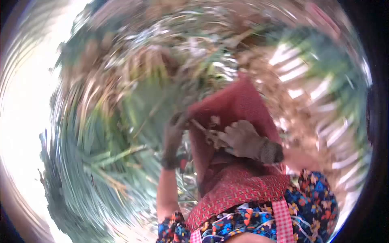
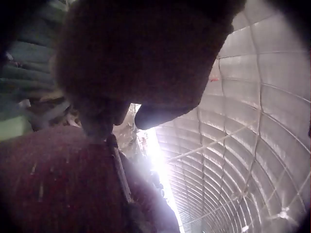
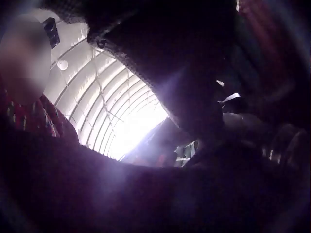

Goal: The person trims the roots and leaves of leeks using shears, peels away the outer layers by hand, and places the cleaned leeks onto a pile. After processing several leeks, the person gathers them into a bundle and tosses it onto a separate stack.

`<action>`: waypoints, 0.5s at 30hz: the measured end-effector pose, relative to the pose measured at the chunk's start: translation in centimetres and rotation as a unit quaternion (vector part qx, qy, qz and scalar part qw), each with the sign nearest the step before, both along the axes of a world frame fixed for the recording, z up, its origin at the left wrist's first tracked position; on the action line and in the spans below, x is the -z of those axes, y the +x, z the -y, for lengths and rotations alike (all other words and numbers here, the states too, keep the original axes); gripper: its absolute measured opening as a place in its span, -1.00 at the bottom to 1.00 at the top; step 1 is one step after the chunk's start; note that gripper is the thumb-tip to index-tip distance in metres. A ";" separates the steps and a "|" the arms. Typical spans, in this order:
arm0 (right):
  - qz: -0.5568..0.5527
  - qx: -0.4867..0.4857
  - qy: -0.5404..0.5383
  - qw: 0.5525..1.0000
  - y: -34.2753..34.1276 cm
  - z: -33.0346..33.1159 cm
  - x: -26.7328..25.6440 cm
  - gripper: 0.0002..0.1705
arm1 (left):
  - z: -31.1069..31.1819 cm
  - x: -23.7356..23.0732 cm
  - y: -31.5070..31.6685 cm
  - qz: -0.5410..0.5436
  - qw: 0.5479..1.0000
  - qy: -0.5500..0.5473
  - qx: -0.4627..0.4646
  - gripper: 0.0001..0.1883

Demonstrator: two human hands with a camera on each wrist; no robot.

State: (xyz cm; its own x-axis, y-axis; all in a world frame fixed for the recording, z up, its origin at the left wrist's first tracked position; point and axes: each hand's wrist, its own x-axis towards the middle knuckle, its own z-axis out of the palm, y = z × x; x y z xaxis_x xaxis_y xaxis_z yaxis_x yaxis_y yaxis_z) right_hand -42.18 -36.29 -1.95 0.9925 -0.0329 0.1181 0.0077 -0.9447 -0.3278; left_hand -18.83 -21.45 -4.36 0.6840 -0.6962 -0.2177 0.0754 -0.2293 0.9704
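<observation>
In the head view, my left hand [image 1: 174,131], in a dark grey glove, is at the left edge of a red cloth apron [image 1: 259,101]. Its fingertips pinch a thin pale stem [image 1: 198,125], whose length also shows below the fingers in the left wrist view. My right hand [image 1: 245,141], in a lighter grey-brown glove, is over the apron with curled fingers. Pale, dry-looking plant bits [image 1: 214,137] are at those fingertips, between the two hands. The right wrist view is mostly dark and hides the grip.
Long green leaves [image 1: 142,105], blurred by motion, fill the left side. Brown litter [image 1: 267,69] covers the ground beyond the apron, and more green leaves [image 1: 340,77] stand at right. A ribbed, curved greenhouse roof [image 2: 257,121] arches overhead.
</observation>
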 end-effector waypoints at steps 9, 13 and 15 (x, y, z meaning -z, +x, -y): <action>-0.074 -0.008 0.029 0.997 1.0 0.0 -0.9 0.01 | -3.5 1.0 -2.1 -0.050 0.992 -0.037 -0.110 -0.63; 0.005 -0.016 0.276 0.961 3.8 1.6 -4.3 -0.09 | -3.4 -2.3 -3.6 0.039 0.993 -0.101 -0.041 -0.52; -0.015 -0.009 0.243 0.970 6.7 0.3 -6.4 -0.10 | -2.4 -3.8 -3.7 0.025 0.984 -0.173 0.011 -0.48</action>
